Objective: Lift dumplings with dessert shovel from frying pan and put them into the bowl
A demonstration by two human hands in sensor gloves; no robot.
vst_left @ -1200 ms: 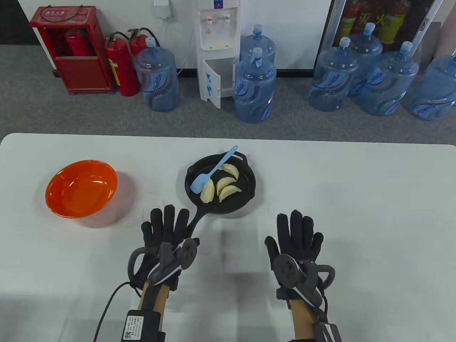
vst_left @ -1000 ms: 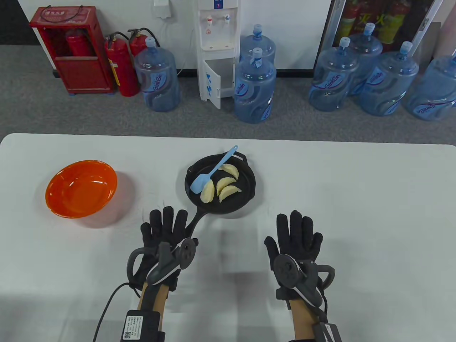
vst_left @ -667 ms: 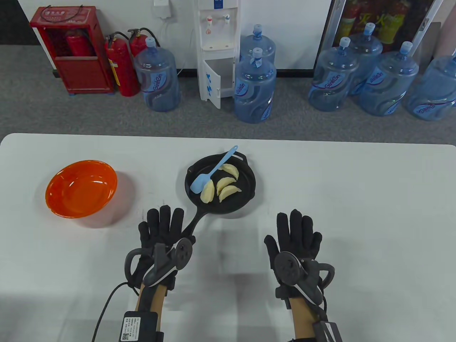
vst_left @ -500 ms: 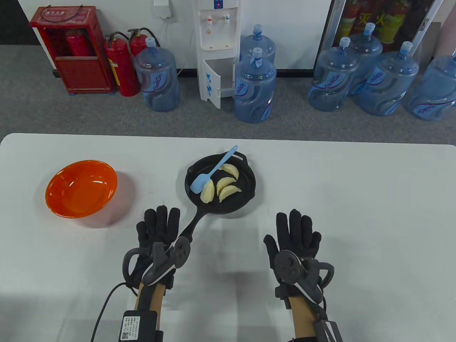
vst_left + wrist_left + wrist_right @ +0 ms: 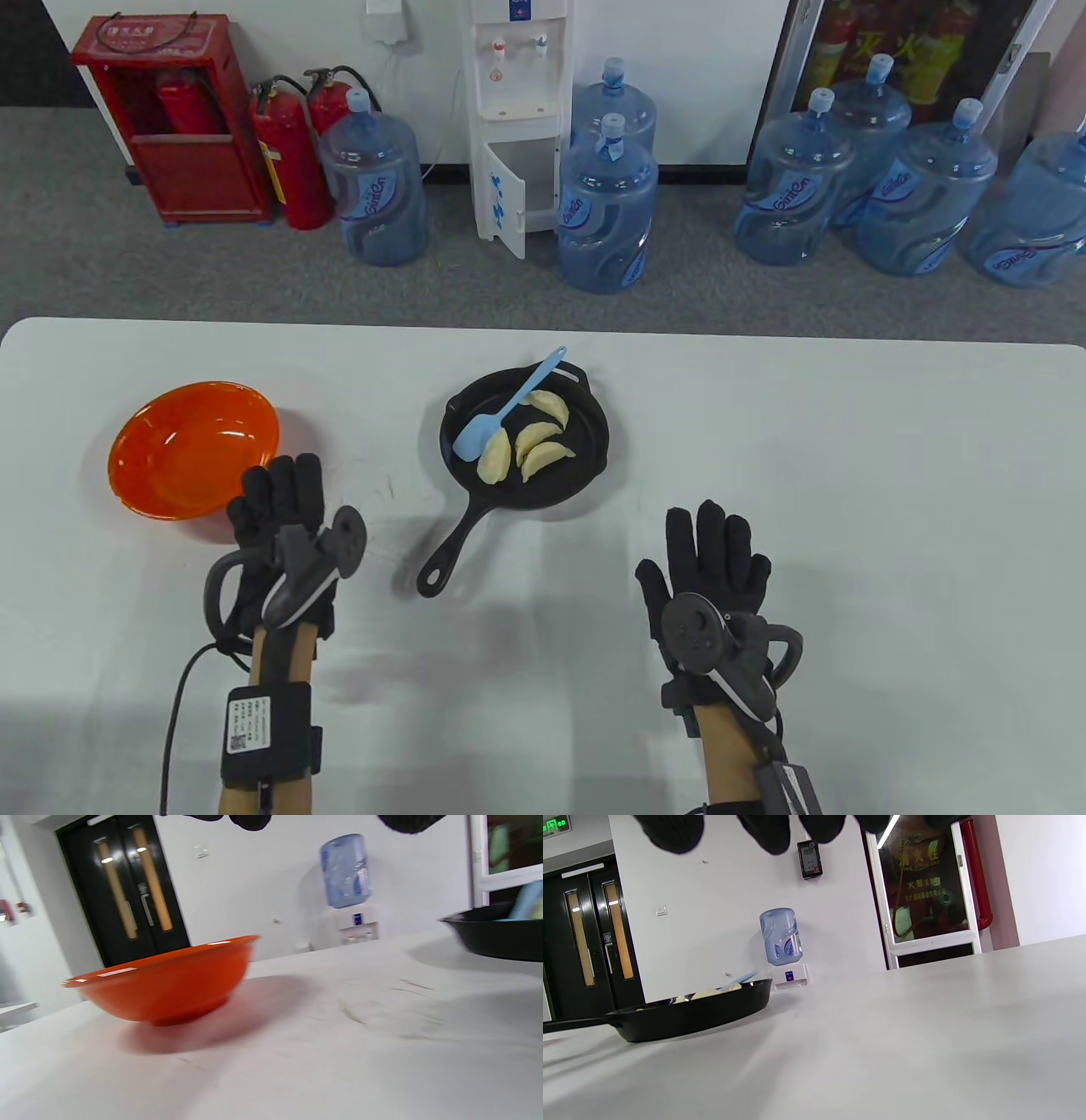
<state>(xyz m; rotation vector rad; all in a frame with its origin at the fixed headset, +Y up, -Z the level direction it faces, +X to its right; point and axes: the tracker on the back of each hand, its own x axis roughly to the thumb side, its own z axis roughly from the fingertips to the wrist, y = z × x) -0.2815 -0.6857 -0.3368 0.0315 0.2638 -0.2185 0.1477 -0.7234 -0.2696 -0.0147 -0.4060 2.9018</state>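
Left hand sits flat over the white table, fingers straight and together, holding nothing; fingertips reach the near right rim of the orange bowl, contact unclear. Right hand is also flat, fingers straight and slightly spread, holding nothing, well to the right of the pan handle. Black cast-iron frying pan sits mid-table, its handle pointing toward the near left, between the two hands. Four dumplings lie in the pan. Light blue dessert shovel rests in the pan, blade beside the leftmost dumpling, handle propped over the far rim. Bowl is well left of the pan and holds no dumplings. Left wrist view: bowl close up, pan edge at right. Right wrist view: pan at left, glove fingertips along top edge. Floor behind the table: water jugs, water dispenser, red fire extinguishers.
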